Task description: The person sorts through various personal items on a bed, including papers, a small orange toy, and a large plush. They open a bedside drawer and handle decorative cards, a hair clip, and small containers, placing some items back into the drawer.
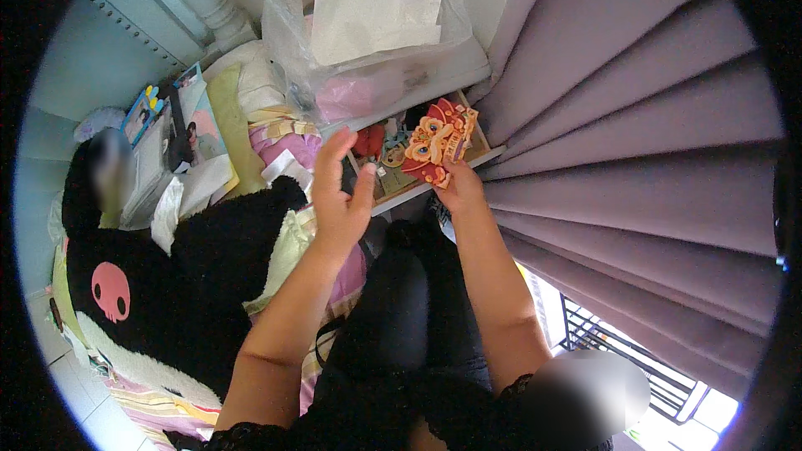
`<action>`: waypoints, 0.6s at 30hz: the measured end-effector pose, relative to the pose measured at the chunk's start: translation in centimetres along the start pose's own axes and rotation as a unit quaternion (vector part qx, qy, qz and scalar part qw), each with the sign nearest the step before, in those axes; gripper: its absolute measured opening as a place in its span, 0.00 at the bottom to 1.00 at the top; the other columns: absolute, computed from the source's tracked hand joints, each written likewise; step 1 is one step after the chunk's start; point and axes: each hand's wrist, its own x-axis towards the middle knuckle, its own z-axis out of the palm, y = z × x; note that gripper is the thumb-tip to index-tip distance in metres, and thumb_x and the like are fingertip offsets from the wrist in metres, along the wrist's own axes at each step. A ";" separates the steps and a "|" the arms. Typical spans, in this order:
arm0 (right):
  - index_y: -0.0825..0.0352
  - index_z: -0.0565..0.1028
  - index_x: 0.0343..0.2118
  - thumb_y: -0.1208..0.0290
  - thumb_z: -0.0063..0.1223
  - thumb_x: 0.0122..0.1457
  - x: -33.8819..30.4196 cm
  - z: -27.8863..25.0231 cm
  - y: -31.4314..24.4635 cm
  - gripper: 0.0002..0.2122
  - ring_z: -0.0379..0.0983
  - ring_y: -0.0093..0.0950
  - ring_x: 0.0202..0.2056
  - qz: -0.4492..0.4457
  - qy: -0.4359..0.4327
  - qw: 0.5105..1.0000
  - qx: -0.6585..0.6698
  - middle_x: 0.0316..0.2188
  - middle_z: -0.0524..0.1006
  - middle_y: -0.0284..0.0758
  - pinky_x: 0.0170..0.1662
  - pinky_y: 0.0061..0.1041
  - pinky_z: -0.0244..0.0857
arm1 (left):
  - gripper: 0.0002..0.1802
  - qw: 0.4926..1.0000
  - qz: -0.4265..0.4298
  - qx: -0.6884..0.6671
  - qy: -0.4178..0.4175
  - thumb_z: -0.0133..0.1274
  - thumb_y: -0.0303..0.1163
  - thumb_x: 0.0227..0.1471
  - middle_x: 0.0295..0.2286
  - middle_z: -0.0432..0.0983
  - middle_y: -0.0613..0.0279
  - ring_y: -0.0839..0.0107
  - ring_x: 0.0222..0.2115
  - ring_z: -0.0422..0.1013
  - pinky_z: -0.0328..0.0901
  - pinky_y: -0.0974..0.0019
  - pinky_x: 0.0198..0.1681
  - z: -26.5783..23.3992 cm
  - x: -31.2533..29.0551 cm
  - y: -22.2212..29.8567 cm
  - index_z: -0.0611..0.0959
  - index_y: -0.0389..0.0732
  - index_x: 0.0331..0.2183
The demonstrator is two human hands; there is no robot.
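My right hand [459, 188] pinches the lower edge of a red and gold lion-face paper decoration [434, 142], maybe an envelope, holding it over an open drawer [403, 199]. Fingers apart and with nothing in them, my left hand [341, 200] is raised at the drawer's left end. Inside the drawer lie a red item [368, 142] and other small things, partly covered by the decoration and by my hand.
A clear plastic bag [288, 50] with white paper [376, 21] stands on the top above the drawer. A black plush [209, 259] with a pink skull, papers and cloths fill the left. Grey-purple curtains [635, 117] hang close on the right.
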 end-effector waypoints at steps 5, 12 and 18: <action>0.69 0.61 0.52 0.79 0.40 0.59 -9.9 4.6 -0.8 0.18 0.66 0.34 0.50 -0.061 -0.179 0.981 0.028 0.50 0.67 0.39 0.53 0.36 0.61 | 0.35 0.933 -0.282 -0.213 -0.074 0.59 0.34 0.44 0.48 0.64 0.49 0.64 0.44 0.67 0.61 0.66 0.48 2.1 -3.1 -0.1 0.64 0.33 0.52; 0.72 0.65 0.48 0.71 0.41 0.61 -18.6 6.5 0.3 0.15 0.69 0.29 0.46 -0.097 -0.266 0.950 -0.134 0.45 0.71 0.38 0.50 0.30 0.64 | 0.45 0.955 -0.164 -0.200 -0.149 0.63 0.34 0.38 0.47 0.66 0.51 0.69 0.46 0.66 0.61 0.69 0.48 -0.9 -0.5 6.3 0.59 0.28 0.53; 0.72 0.68 0.45 0.67 0.42 0.61 -23.9 8.5 -0.6 0.15 0.72 0.26 0.41 -0.071 -0.271 0.958 -0.054 0.42 0.73 0.37 0.46 0.27 0.66 | 0.39 0.864 -0.264 -0.404 -0.145 0.59 0.20 0.40 0.45 0.67 0.54 0.69 0.45 0.66 0.62 0.68 0.49 -4.0 -0.9 10.1 0.60 0.31 0.53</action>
